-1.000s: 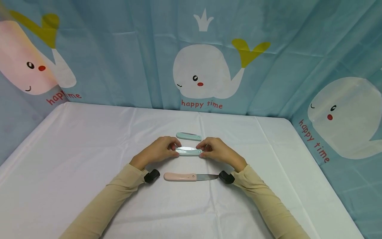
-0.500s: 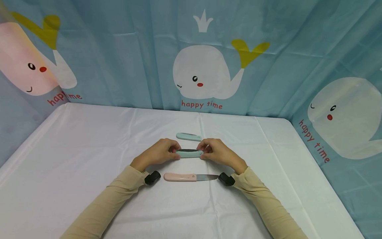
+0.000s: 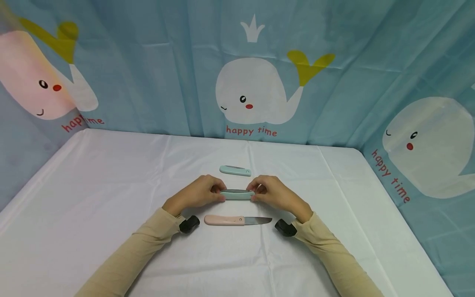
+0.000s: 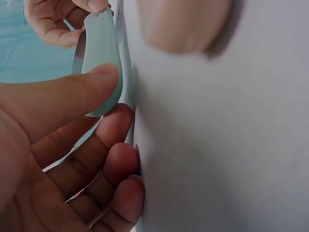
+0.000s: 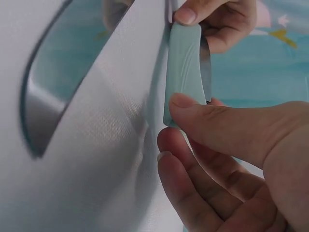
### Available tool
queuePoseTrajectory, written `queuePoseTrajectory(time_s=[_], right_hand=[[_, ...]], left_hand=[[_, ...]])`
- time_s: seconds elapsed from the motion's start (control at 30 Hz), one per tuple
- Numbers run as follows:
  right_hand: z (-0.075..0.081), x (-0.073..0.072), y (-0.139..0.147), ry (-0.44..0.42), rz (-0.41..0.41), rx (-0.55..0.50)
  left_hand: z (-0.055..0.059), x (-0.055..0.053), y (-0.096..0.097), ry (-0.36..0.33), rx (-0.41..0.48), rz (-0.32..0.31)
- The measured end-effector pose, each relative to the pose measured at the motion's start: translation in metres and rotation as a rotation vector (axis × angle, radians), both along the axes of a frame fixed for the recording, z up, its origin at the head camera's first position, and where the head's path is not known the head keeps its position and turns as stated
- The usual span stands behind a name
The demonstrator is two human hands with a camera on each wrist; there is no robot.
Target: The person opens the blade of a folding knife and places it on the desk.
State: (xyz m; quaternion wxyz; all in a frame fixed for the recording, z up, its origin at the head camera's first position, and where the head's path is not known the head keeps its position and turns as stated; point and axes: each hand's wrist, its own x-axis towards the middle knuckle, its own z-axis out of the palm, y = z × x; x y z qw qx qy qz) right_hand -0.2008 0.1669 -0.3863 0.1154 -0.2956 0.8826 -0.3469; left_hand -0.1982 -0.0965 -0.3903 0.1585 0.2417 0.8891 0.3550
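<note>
While my left grip (image 3: 201, 191) and right grip (image 3: 272, 191) pinch the mint knife (image 3: 237, 195), it looks folded. Only the pink knife (image 3: 224, 220) lies unfolded.

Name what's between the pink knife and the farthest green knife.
Another green knife, pinched at its ends by the left hand and right hand, as the head view shows.

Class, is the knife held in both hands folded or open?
The green knife is folded: its blade lies along the handle, not beyond its end as on the pink knife. Whether fully shut, I cannot tell.
</note>
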Motion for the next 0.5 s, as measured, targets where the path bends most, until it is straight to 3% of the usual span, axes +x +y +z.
queuePoseTrajectory(time_s=[0.23,0.5], right_hand=[[0.001,0.009,0.002,0.045,0.028,-0.033],[0.006,0.016,0.006,0.023,0.028,-0.062]], left_hand=[[0.001,0.009,0.002,0.003,0.024,0.006],[0.003,0.016,0.002,0.019,0.065,0.010]])
